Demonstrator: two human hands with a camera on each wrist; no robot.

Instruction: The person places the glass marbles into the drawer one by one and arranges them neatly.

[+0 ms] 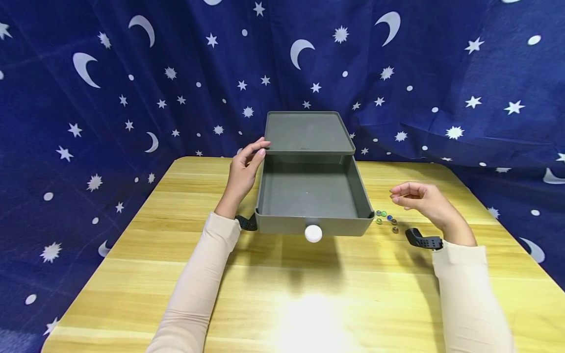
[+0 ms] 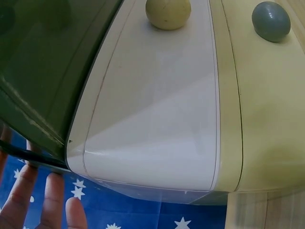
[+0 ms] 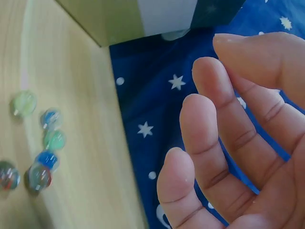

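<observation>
Marbles [image 1: 390, 217] lie on the worktop [image 1: 132, 274] at four o'clock from the open drawer [image 1: 309, 189]; right fingers [image 3: 199, 124], loosely curved, apparently empty, should pinch each gently lest it roll, while extended left fingers [image 2: 52, 200] seemingly steady the cabinet's [image 1: 304, 130] nine-o'clock side.

Enclosed from nine through twelve to three o'clock by a deep-blue curtain [image 1: 273, 54], printed with white moons [image 1: 394, 23], stars [image 1: 341, 35] and dots [image 1: 345, 74]. Furnished with a pale wood-grain tabletop [image 1: 375, 279], lit by bright glare [image 1: 313, 318] at six o'clock.
</observation>
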